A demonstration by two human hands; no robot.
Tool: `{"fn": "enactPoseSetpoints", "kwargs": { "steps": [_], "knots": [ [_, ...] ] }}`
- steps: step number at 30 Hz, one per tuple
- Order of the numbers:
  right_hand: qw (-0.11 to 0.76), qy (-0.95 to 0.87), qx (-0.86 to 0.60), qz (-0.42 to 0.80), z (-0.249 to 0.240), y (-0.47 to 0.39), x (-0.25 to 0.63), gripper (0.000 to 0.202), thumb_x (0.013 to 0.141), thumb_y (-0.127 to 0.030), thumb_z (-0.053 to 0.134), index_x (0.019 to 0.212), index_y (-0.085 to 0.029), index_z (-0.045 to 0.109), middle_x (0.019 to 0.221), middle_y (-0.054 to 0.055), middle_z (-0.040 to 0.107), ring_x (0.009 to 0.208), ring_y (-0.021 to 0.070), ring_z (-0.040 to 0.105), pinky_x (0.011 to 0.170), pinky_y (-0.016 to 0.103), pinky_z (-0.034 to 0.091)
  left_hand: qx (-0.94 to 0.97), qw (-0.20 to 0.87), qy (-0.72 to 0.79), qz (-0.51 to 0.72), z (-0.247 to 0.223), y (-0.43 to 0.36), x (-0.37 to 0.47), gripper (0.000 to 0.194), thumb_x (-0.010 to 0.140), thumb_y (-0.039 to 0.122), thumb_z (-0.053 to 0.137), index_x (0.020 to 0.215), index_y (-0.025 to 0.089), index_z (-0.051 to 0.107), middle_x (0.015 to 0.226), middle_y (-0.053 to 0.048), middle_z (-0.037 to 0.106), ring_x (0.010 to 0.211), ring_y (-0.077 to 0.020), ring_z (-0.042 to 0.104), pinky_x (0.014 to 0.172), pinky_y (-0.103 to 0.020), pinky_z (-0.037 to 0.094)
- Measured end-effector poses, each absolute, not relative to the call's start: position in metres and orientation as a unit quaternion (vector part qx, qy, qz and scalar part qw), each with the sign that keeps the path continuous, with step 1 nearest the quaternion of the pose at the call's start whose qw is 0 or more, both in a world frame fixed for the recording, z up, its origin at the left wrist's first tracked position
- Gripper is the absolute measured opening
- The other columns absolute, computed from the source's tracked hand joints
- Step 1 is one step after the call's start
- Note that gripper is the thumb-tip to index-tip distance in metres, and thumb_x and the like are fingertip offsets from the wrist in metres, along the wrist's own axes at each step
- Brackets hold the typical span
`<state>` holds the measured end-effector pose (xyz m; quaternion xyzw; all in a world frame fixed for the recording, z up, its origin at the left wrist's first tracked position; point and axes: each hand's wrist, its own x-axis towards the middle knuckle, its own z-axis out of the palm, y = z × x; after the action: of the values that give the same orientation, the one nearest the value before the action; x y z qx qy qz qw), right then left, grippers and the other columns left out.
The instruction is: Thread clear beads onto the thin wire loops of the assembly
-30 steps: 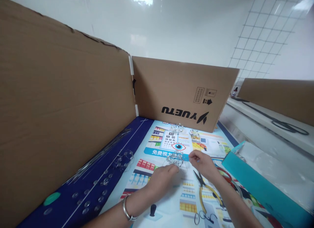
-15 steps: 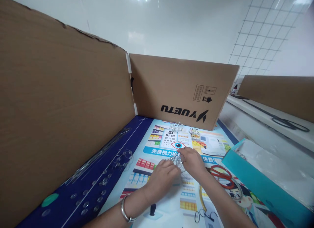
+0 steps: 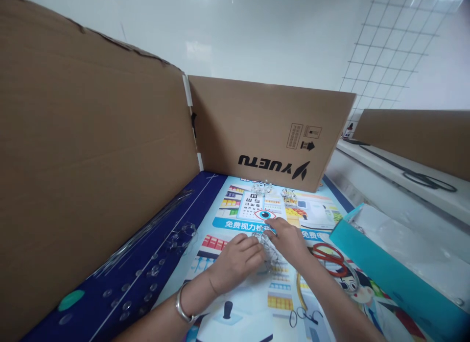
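Note:
A cluster of clear beads on thin silvery wire [image 3: 270, 257] lies between my hands over the printed table cover. From the left, my left hand [image 3: 240, 259] grips its near side with curled fingers and partly hides it. My right hand [image 3: 288, 238] pinches the upper part between thumb and fingertips. Exactly which bead or wire each hand pinches is too small to make out. Farther back sit another clear beaded cluster [image 3: 262, 188] and a smaller one with yellowish tones [image 3: 288, 195].
Cardboard panels [image 3: 271, 131] stand behind and left. Loose clear discs [image 3: 126, 305], a green disc [image 3: 71, 300], wires [image 3: 147, 229] and a beaded wire bunch [image 3: 181, 236] lie left. On the right are red loops [image 3: 330, 259], black loops [image 3: 304, 317] and a teal box [image 3: 396, 278].
The view has shifted slightly. My hands stay at the beaded cluster, with the left drawn slightly left and more of the wire showing between them.

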<state>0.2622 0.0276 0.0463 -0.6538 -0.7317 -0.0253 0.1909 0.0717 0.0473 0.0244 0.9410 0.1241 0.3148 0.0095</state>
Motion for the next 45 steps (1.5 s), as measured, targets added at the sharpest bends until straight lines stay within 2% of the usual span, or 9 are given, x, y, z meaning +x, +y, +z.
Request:
{"fn": "enactPoseSetpoints", "kwargs": {
  "steps": [6,10,13,19,23,30,37,40,45],
  "knots": [
    [0.228,-0.744,-0.625,0.071,0.046,0.024,0.275,0.043,0.076,-0.031,0.058,0.118,-0.027,0.051,0.106,0.003,0.057,0.072,0.0118,0.057,0.071,0.026,0.043,0.937,-0.020,0.150,0.315,0.017,0.053,0.071,0.024,0.087,0.008,0.037,0.098,0.018,0.056,0.091,-0.006,0.063,0.092,-0.0205,0.052,0.078,-0.035,0.039],
    [0.227,-0.732,-0.638,0.074,0.060,0.007,0.283,0.033,0.079,-0.031,0.054,0.111,-0.025,0.056,0.102,0.003,0.057,0.076,0.0133,0.056,0.073,0.027,0.041,0.909,-0.051,0.226,0.345,0.014,0.062,0.064,0.021,0.086,0.008,0.039,0.097,0.016,0.054,0.094,-0.008,0.062,0.088,-0.0218,0.051,0.076,-0.036,0.039],
    [0.160,-0.755,-0.631,0.073,0.076,-0.009,0.285,0.018,0.081,-0.029,0.049,0.092,-0.023,0.063,0.093,0.003,0.060,0.079,0.0155,0.056,0.070,0.026,0.038,0.885,-0.060,0.280,0.367,0.015,0.069,0.060,0.016,0.085,0.011,0.041,0.092,0.016,0.055,0.085,-0.007,0.061,0.085,-0.0209,0.052,0.077,-0.035,0.039],
    [0.026,-0.828,-0.545,0.126,0.085,-0.052,0.286,0.020,0.079,-0.018,0.047,0.067,-0.022,0.063,0.072,0.001,0.060,0.066,0.0141,0.053,0.058,0.026,0.033,0.855,-0.051,0.383,0.347,0.019,0.066,0.063,0.011,0.086,0.019,0.042,0.084,0.017,0.053,0.076,-0.004,0.058,0.076,-0.0178,0.053,0.069,-0.028,0.039],
    [0.011,-0.848,-0.515,0.128,0.077,-0.079,0.284,0.014,0.077,-0.019,0.051,0.072,-0.022,0.063,0.073,0.003,0.061,0.069,0.0151,0.053,0.063,0.027,0.034,0.868,0.005,0.394,0.302,0.021,0.052,0.072,0.009,0.085,0.019,0.043,0.082,0.019,0.052,0.079,-0.002,0.059,0.078,-0.0170,0.055,0.064,-0.025,0.037],
    [-0.107,-0.890,-0.443,-0.026,0.066,-0.095,0.267,0.012,0.081,-0.011,0.046,0.084,-0.015,0.057,0.078,0.007,0.059,0.070,0.0181,0.052,0.059,0.030,0.034,0.873,0.055,0.409,0.261,0.030,0.036,0.076,0.006,0.084,0.022,0.044,0.083,0.021,0.051,0.076,0.001,0.061,0.066,-0.0133,0.055,0.053,-0.023,0.030],
    [-0.202,-0.878,-0.430,-0.064,0.060,-0.091,0.244,0.006,0.067,-0.007,0.057,0.070,-0.012,0.056,0.066,0.009,0.057,0.063,0.0192,0.051,0.052,0.029,0.031,0.871,0.083,0.423,0.234,0.030,0.036,0.078,0.005,0.083,0.024,0.045,0.084,0.021,0.049,0.074,0.003,0.063,0.059,-0.0127,0.056,0.051,-0.023,0.027],
    [-0.139,-0.876,-0.461,-0.026,0.056,-0.084,0.252,0.005,0.066,-0.010,0.055,0.068,-0.015,0.055,0.067,0.007,0.058,0.060,0.0173,0.052,0.051,0.027,0.030,0.863,0.110,0.429,0.243,0.032,0.036,0.079,0.005,0.084,0.024,0.043,0.083,0.021,0.048,0.076,0.003,0.063,0.059,-0.0125,0.057,0.052,-0.022,0.027],
    [0.110,-0.781,-0.605,0.109,0.058,-0.070,0.254,0.012,0.067,-0.010,0.046,0.070,-0.019,0.053,0.069,-0.002,0.060,0.058,0.0096,0.053,0.051,0.020,0.032,0.844,0.156,0.432,0.278,0.032,0.035,0.081,0.005,0.082,0.023,0.044,0.081,0.021,0.048,0.072,0.003,0.062,0.058,-0.0121,0.055,0.053,-0.021,0.028]
  ]
}}
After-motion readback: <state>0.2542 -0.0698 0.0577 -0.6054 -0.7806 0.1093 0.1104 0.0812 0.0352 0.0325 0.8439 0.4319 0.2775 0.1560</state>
